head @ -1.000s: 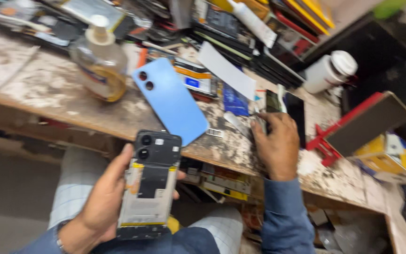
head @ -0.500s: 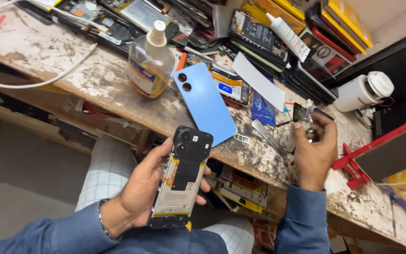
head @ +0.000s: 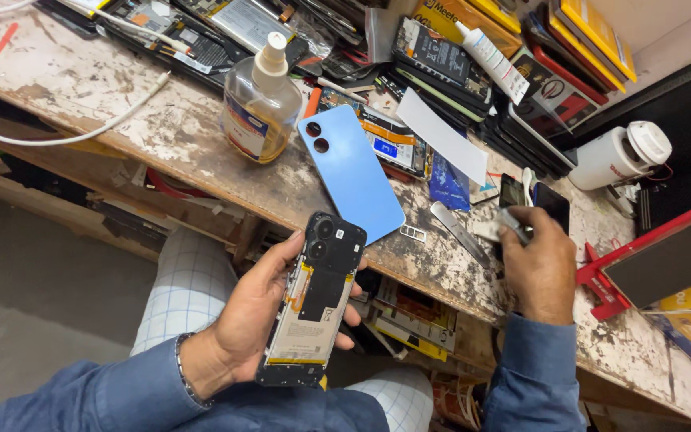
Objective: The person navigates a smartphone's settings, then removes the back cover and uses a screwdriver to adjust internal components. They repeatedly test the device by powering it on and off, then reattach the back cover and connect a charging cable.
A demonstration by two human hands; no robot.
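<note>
Since the frames a moment ago, the right hand has lifted from the counter edge and now pinches a small pale part between fingertips, while the opened phone stays in the left hand at much the same tilt over the lap.

The left grip is closed around the opened phone: palm under it, thumb along its left edge, fingers wrapped at the right edge. The phone lies back-side up, its cover off, camera block at the top, battery and dark boards exposed. It hangs below the counter edge, in front of the checked trousers.

The right grip is closed on the small pale part, held just above the counter, near a dark phone lying flat there. What the part is cannot be told.

On the counter, the blue back cover lies flat, camera holes up, just beside a clear pump bottle of yellowish liquid. A metal blade tool lies between the cover and the right hand. A white jar lies on its side further right.
</note>
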